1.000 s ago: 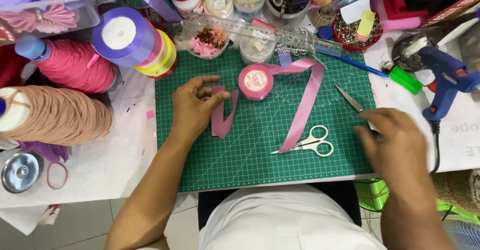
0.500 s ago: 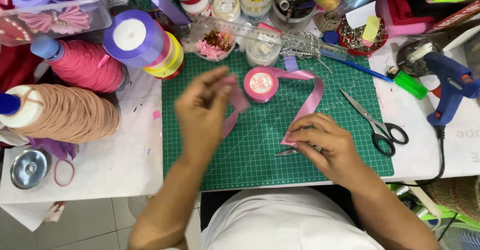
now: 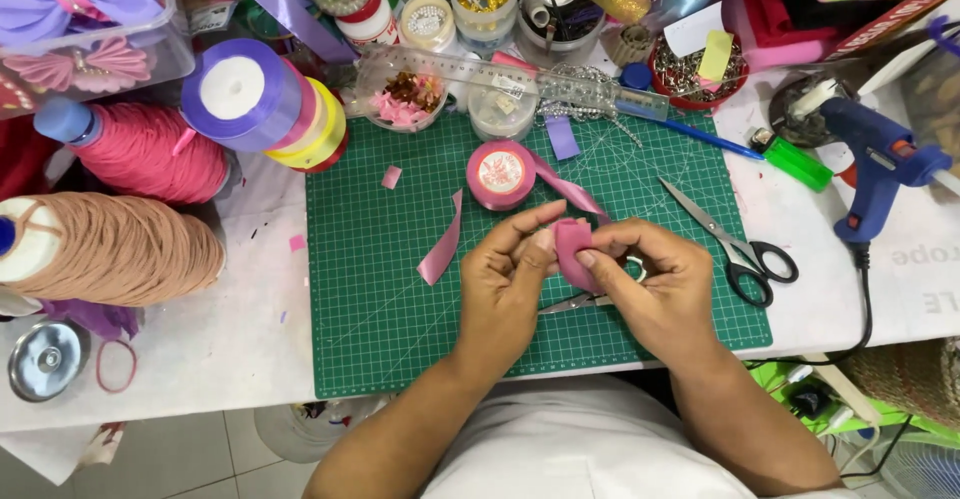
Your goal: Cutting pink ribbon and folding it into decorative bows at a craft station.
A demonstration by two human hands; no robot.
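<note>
While both hands, left hand point(image 3: 515, 279) and right hand point(image 3: 655, 289), pinched the folded pink ribbon point(image 3: 573, 251), edges needed aligning squarely above the green mat point(image 3: 380, 299).

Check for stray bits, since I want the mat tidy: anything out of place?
Yes: a cut pink ribbon strip lies loose on the green cutting mat, and small pink scraps sit near its top-left corner.

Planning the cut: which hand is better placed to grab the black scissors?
Probably the right hand: the black scissors lie just to its right on the mat, while the left hand sits farther away.
</note>
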